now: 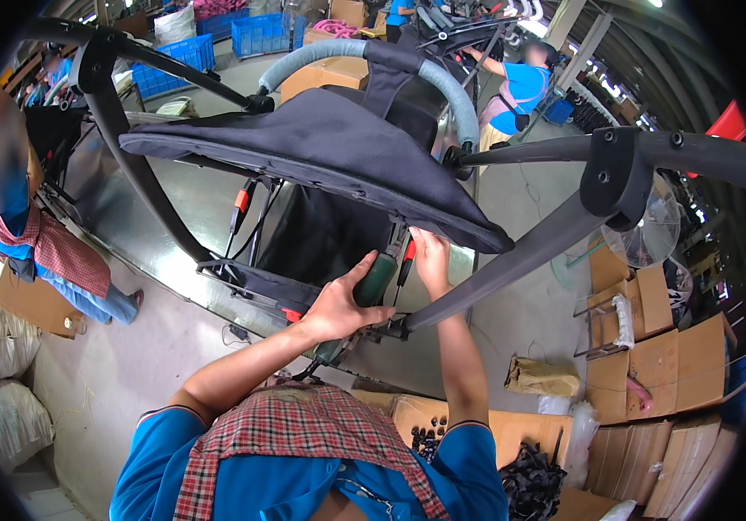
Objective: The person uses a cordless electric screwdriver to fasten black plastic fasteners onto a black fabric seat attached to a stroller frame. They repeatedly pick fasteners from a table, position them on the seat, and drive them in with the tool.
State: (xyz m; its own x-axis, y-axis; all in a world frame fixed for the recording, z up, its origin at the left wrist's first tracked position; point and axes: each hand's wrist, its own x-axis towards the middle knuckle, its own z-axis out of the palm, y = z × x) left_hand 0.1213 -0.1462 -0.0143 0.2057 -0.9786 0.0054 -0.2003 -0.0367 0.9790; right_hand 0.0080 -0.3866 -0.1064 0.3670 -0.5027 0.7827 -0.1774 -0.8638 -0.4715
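Note:
A dark green powered screwdriver (375,281) is gripped by my left hand (338,309), its tip pointing up at the lower edge of a black fabric panel (321,152). My right hand (430,259) is beside the tip, fingers closed together at the panel's edge. Whatever they pinch is too small or hidden to make out. The panel belongs to an upturned black stroller frame (525,247) with thick tubes on both sides. A grey padded bar (310,57) curves behind it. Red-and-black straps or levers (240,201) hang inside the frame.
The frame stands on a shiny metal worktable (160,230). Close to me on the right, a cardboard box (486,415) holds small black parts and black straps (531,478). Co-workers stand at the left (60,252) and far right (520,91). A standing fan (646,226) is at the right.

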